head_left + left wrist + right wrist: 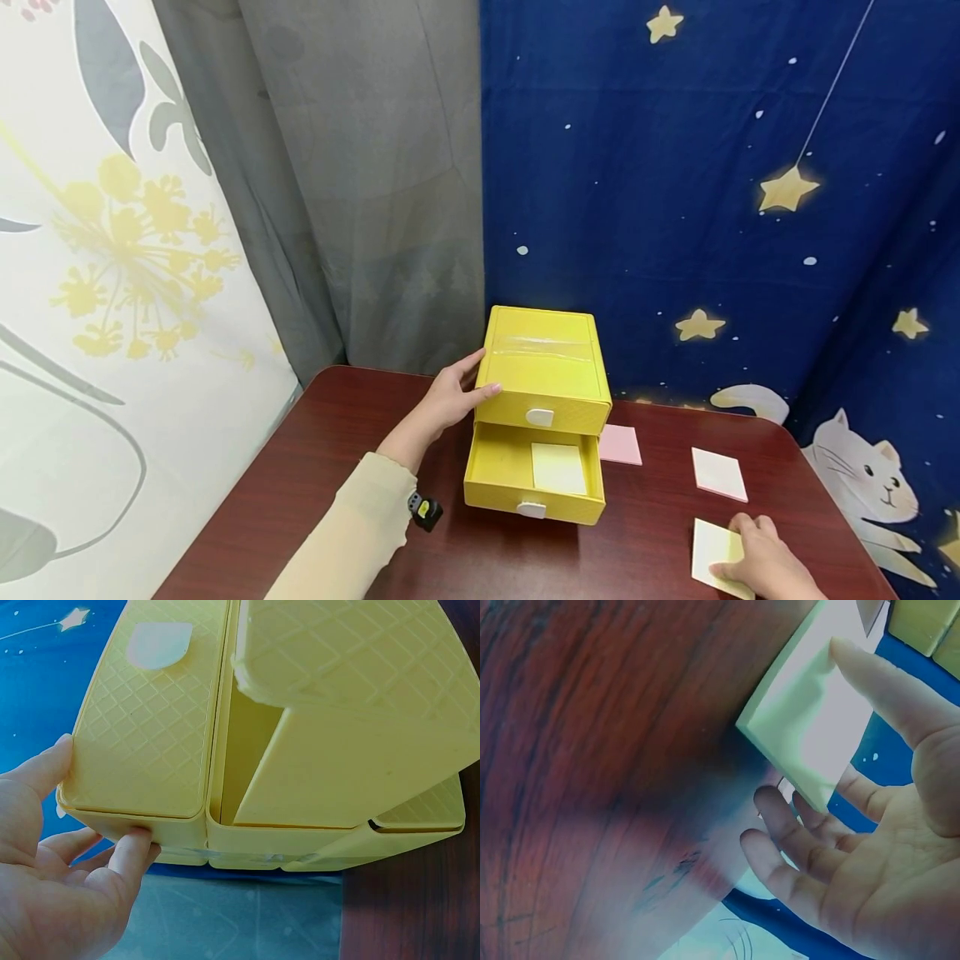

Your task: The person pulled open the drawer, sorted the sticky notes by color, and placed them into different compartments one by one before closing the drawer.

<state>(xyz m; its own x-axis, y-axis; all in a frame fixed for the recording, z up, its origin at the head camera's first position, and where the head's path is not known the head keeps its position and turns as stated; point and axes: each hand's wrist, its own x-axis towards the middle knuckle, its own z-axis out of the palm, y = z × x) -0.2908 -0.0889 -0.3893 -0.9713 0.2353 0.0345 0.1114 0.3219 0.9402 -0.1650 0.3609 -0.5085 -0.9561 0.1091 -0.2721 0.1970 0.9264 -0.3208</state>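
A yellow two-drawer box [543,358] stands at the back of the table, its upper drawer closed. The lower drawer [480,493] is pulled out, with a pale yellow sticky note pad [558,468] lying inside. My left hand [447,398] touches the upper left of the box, thumb near the top front edge and fingers against the side; the left wrist view shows these fingers [133,851] only lightly bent. At the front right, my right hand [772,562] pinches a light yellow sticky note pad [712,550] by its edges. The right wrist view shows its thumb on the pad's face [810,712].
A pink sticky note pad [621,444] lies just right of the box. Another pad, white on top with a pinkish edge [718,473], lies behind my right hand. Curtains hang behind the dark red wooden table [315,500]. Clear tape [543,347] crosses the box top.
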